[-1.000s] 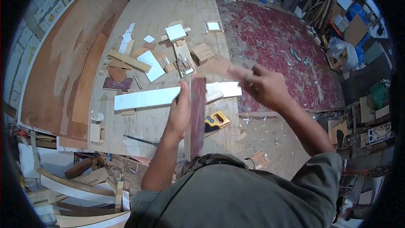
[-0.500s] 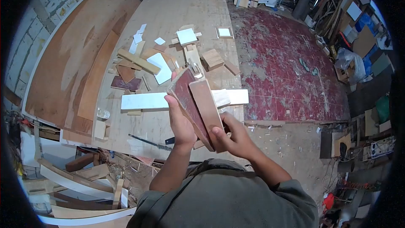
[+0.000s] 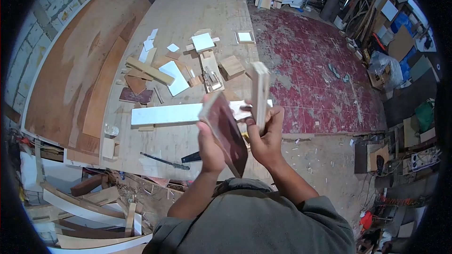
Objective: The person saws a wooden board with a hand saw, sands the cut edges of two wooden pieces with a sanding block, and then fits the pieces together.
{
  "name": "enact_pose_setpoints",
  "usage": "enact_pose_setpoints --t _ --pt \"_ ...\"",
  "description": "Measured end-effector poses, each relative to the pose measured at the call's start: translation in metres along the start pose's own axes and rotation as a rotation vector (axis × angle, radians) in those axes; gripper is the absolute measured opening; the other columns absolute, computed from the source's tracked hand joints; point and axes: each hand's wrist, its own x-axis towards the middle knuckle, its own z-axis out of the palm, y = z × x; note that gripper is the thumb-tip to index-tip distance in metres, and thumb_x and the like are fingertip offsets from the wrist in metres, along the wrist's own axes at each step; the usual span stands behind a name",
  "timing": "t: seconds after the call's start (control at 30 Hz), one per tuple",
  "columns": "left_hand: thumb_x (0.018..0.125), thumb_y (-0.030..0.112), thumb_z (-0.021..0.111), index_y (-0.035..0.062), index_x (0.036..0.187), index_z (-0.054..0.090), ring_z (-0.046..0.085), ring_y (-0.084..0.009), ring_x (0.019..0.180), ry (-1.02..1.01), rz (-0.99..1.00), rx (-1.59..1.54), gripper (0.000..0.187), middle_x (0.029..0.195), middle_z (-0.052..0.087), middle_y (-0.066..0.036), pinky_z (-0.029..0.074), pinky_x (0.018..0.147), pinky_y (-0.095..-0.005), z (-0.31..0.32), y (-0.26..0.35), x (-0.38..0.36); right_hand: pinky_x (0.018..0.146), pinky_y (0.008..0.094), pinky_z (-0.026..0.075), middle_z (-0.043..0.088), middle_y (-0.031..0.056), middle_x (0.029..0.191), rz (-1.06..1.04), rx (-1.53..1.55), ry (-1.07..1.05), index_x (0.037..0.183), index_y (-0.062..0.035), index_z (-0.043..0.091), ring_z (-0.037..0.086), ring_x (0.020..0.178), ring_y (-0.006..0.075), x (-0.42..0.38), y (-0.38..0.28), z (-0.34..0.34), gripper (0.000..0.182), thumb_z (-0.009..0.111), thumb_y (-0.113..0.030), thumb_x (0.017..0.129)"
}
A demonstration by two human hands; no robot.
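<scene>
My left hand (image 3: pixel 211 153) grips a dark reddish-brown board (image 3: pixel 230 136) by its left edge, tilted above the near part of the workbench. In my right hand (image 3: pixel 267 136) is a narrow pale wooden block (image 3: pixel 260 94), held upright with its end toward the camera. The board and the block are apart. Beneath them a long white strip (image 3: pixel 165 114) lies across the bench. Beyond the strip sits a wooden piece with a metal clamp-like part (image 3: pixel 213 79), beside a square wood block (image 3: pixel 231 67).
Wood offcuts (image 3: pixel 149 69) and white pieces (image 3: pixel 174 77) litter the workbench (image 3: pixel 188 9). A dark thin tool (image 3: pixel 165 161) lies near its front edge. Large brown panels (image 3: pixel 70 75) lean at the left. Stacked curved wood pieces (image 3: pixel 84 204) fill the lower left.
The narrow block, earlier lying against the reddish board, is now lifted off to the right and turned upright in my right hand. My left hand still holds the board. The view has shifted slightly.
</scene>
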Motion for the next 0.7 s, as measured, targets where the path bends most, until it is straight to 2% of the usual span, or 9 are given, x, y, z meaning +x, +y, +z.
enact_pose_setpoints --t 0.07,0.17,0.23,0.3,0.37,0.43,0.57,0.63,0.7 --pt "0.104 0.057 0.028 0.0052 0.158 0.013 0.041 -0.025 0.135 0.046 0.026 -0.006 0.076 0.153 0.035 -0.011 0.03 0.114 -0.0398 -0.004 0.014 0.007 0.07 0.0248 0.042 0.054 0.0056 0.095 0.293 -0.064 -0.198 0.099 -0.0044 0.044 0.05 0.083 0.0093 -0.006 -0.005 -0.017 0.021 0.064 -0.007 0.093" --pt "0.104 0.058 0.024 0.0142 0.157 0.019 0.05 -0.024 0.124 0.131 0.089 0.089 0.068 0.145 0.045 -0.01 0.039 0.108 -0.0414 -0.005 0.022 0.011 0.074 0.0265 0.044 0.055 0.0073 0.097 0.152 -0.231 -0.377 0.099 -0.0043 0.045 0.053 0.087 0.0106 -0.011 -0.006 -0.023 0.023 0.067 -0.008 0.092" --pt "0.105 0.057 0.022 0.0151 0.157 0.02 0.051 -0.0227 0.123 0.171 0.134 0.066 0.067 0.144 0.046 -0.009 0.04 0.107 -0.0412 0.004 0.023 0.014 0.078 0.0281 0.047 0.057 0.0087 0.1 0.252 -0.262 -0.455 0.104 -0.0029 0.048 0.056 0.089 0.013 -0.022 0.001 -0.023 0.024 0.068 -0.011 0.092" --pt "0.104 0.058 0.022 0.0153 0.157 0.021 0.048 -0.0233 0.127 0.194 0.165 0.098 0.068 0.147 0.044 -0.009 0.038 0.109 -0.0423 0.005 0.023 0.018 0.08 0.0318 0.048 0.058 0.0105 0.101 0.019 -0.473 -0.379 0.111 -0.0016 0.05 0.059 0.089 0.0197 -0.034 0.001 -0.01 0.027 0.068 -0.012 0.093" --pt "0.104 0.059 0.022 0.0148 0.157 0.021 0.045 -0.0238 0.131 0.166 0.138 0.046 0.069 0.149 0.041 -0.009 0.035 0.112 -0.0421 0.0 0.029 0.018 0.084 0.0352 0.049 0.058 0.0137 0.1 -0.048 -0.348 -0.263 0.119 -0.0005 0.052 0.061 0.094 0.0271 -0.033 -0.008 0.0 0.035 0.069 -0.012 0.091" --pt "0.103 0.061 0.024 0.0137 0.156 0.021 0.038 -0.0248 0.139 0.106 0.068 -0.054 0.072 0.153 0.036 -0.009 0.029 0.116 -0.0418 -0.005 0.034 0.018 0.086 0.0367 0.048 0.058 0.0166 0.098 0.118 -0.369 -0.485 0.123 -0.0004 0.054 0.061 0.098 0.0308 -0.03 -0.011 -0.004 0.041 0.072 -0.01 0.088" --pt "0.106 0.051 0.027 0.0022 0.157 0.013 0.034 -0.0249 0.142 -0.127 0.032 0.003 0.072 0.157 0.03 -0.013 0.023 0.118 -0.0395 -0.01 0.006 -0.002 0.086 0.0357 0.048 0.06 0.0182 0.104 0.034 -0.431 -0.256 0.125 0.0003 0.056 0.061 0.098 0.0298 -0.024 0.004 0.0 0.042 0.071 -0.011 0.088" --pt "0.108 0.045 0.028 -0.0021 0.156 0.014 0.029 -0.0243 0.145 -0.141 0.024 0.285 0.069 0.158 0.027 -0.015 0.02 0.119 -0.0374 -0.012 0.007 -0.015 0.08 0.0307 0.047 0.058 0.007 0.097 0.192 -0.134 -0.165 0.123 -0.0018 0.055 0.057 0.088 0.0169 -0.008 0.012 0.004 0.036 0.069 -0.017 0.094" --pt "0.108 0.042 0.024 -0.0055 0.154 0.016 0.026 -0.0251 0.147 -0.04 0.132 0.234 0.066 0.159 0.025 -0.015 0.018 0.121 -0.038 -0.041 -0.006 -0.012 0.076 0.0263 0.047 0.057 0.0031 0.096 0.399 -0.002 -0.026 0.12 -0.0043 0.053 0.055 0.086 0.0106 -0.001 0.009 -0.001 0.031 0.066 -0.021 0.097"
